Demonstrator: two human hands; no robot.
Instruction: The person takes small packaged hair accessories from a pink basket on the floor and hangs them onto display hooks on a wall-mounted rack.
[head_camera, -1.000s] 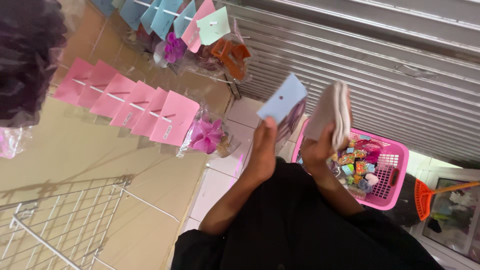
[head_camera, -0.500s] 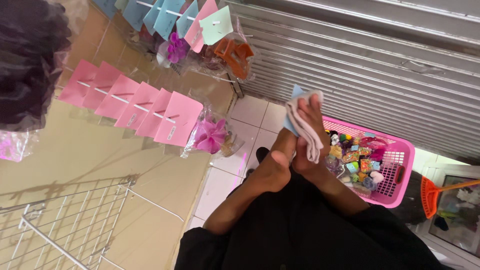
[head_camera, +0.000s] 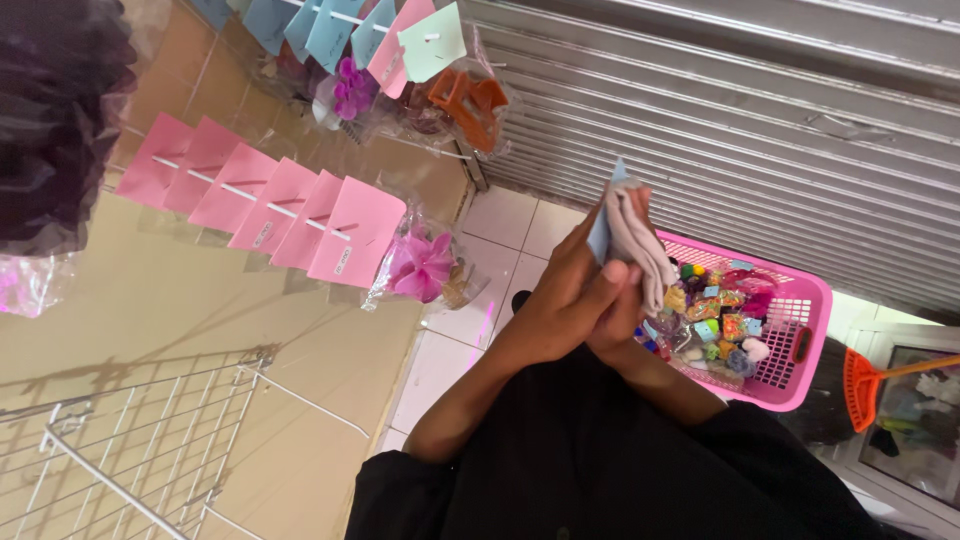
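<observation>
Head view: left hand (head_camera: 560, 305) and right hand (head_camera: 620, 315) press together, clamped on a folded cloth (head_camera: 638, 240) and blue card (head_camera: 600, 225), above a pink basket (head_camera: 800, 300). Cloth looks soft and light; card thin, bendable. Best gripped flat, at the edges.

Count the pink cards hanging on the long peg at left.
6 pink cards overlap in a row on the white peg, running from upper left down to the flower packet; more may be hidden behind.
</observation>
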